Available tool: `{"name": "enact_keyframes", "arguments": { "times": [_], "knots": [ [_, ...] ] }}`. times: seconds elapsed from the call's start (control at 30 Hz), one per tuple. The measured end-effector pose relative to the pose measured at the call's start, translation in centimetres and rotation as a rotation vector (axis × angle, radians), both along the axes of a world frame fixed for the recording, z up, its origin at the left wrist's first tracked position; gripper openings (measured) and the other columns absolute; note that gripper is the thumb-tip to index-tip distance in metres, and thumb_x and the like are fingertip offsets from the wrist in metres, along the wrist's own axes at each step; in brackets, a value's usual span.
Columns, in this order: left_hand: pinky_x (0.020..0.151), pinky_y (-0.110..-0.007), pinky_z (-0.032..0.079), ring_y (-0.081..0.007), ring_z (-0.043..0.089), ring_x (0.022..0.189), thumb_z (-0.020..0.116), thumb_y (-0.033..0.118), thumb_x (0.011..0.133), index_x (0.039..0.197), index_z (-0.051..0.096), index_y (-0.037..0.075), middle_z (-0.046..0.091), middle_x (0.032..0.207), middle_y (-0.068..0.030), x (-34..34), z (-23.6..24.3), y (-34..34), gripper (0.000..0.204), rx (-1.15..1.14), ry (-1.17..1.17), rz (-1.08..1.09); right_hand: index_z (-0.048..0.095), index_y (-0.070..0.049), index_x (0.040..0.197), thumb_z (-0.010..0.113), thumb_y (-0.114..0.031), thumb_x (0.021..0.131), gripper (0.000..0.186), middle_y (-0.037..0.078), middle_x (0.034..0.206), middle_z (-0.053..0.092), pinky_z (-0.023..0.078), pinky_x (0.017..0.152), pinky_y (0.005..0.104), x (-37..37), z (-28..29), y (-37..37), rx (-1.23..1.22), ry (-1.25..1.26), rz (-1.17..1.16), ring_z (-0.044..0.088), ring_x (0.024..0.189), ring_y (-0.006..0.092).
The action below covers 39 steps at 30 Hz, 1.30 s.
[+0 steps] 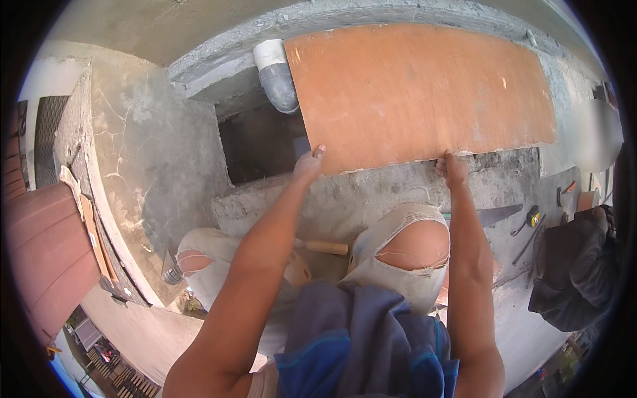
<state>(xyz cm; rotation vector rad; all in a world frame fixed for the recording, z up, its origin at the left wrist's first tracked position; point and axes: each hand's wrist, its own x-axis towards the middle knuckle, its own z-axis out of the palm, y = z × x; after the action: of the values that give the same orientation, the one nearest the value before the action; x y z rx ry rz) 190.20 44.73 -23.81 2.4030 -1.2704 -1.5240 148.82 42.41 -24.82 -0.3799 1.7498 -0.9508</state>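
Note:
A large orange-brown plywood sheet point(424, 93) lies over much of a rectangular concrete opening point(262, 142). My left hand point(310, 164) grips its near left corner, with the thumb on top. Farther right, my right hand point(454, 168) is closed on the near edge, fingers curled against it. The sheet's left edge runs beside a grey pipe elbow point(279, 87) joined to a white pipe end point(269, 53). Left of the sheet the dark inside of the opening shows; the rest is hidden beneath the wood.
A wooden handle point(326, 247) lies between my knees. To the right are a saw blade point(497, 215), a yellow and black tape measure point(533, 216), a dark rod point(529, 240) and a dark cloth bundle point(574, 272). A cracked concrete wall point(142, 152) stands left, near a reddish panel point(50, 259).

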Motion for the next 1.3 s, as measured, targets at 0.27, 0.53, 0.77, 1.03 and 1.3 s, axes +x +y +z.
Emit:
{"name": "enact_keyframes", "arguments": {
  "times": [0.27, 0.53, 0.77, 1.03, 1.3],
  "knots": [
    [0.107, -0.046, 0.038, -0.0393, 0.048, 0.129, 0.03, 0.065, 0.097, 0.131, 0.054, -0.005, 0.053, 0.134, -0.028, -0.3, -0.1, -1.2, 0.082, 0.024, -0.013, 0.0, 0.062, 0.0, 0.096, 0.062, -0.027, 0.093, 0.027, 0.01, 0.082, 0.064, 0.057, 0.06, 0.0362, -0.5, -0.9, -0.7, 0.066, 0.012, -0.006, 0.061, 0.064, 0.0203],
    [0.105, -0.046, 0.039, -0.0392, 0.049, 0.128, 0.032, 0.063, 0.097, 0.13, 0.055, -0.005, 0.054, 0.133, -0.0279, 0.0, -0.2, -1.2, 0.079, 0.02, 0.044, 0.009, 0.062, 0.003, 0.097, 0.059, -0.031, 0.093, 0.034, 0.012, 0.082, 0.064, 0.055, 0.056, 0.034, -0.7, -2.2, -0.4, -0.001, 0.034, 0.005, 0.062, 0.064, 0.0203],
    [0.097, -0.044, 0.044, -0.0363, 0.063, 0.108, 0.034, 0.062, 0.097, 0.124, 0.059, -0.005, 0.062, 0.122, -0.0256, 0.4, 0.1, -0.8, 0.077, -0.021, 0.038, 0.007, 0.059, 0.006, 0.099, 0.058, -0.035, 0.095, 0.041, 0.014, 0.082, 0.065, 0.054, 0.054, 0.0315, 1.7, 0.0, 0.8, 0.014, 0.036, -0.03, 0.063, 0.064, 0.0199],
    [0.091, -0.042, 0.046, -0.0257, 0.063, 0.081, 0.042, 0.059, 0.097, 0.109, 0.067, -0.003, 0.068, 0.092, -0.0126, 2.6, -3.8, -0.7, 0.068, 0.098, 0.213, 0.127, 0.065, 0.007, 0.093, 0.059, -0.038, 0.095, 0.046, 0.011, 0.077, 0.065, 0.049, 0.058, 0.0282, 4.3, 4.4, 6.3, 0.023, 0.205, 0.265, 0.061, 0.065, 0.0151],
    [0.099, -0.042, 0.043, -0.036, 0.06, 0.116, 0.036, 0.063, 0.096, 0.122, 0.061, -0.005, 0.065, 0.115, -0.0261, 1.9, -1.4, -1.1, 0.077, 0.145, 0.158, 0.013, 0.067, 0.003, 0.096, 0.061, -0.041, 0.096, 0.044, 0.002, 0.076, 0.059, 0.044, 0.064, 0.0262, 5.6, 13.5, 9.1, -0.012, 0.188, 0.258, 0.053, 0.071, 0.0099]
  ]
}}
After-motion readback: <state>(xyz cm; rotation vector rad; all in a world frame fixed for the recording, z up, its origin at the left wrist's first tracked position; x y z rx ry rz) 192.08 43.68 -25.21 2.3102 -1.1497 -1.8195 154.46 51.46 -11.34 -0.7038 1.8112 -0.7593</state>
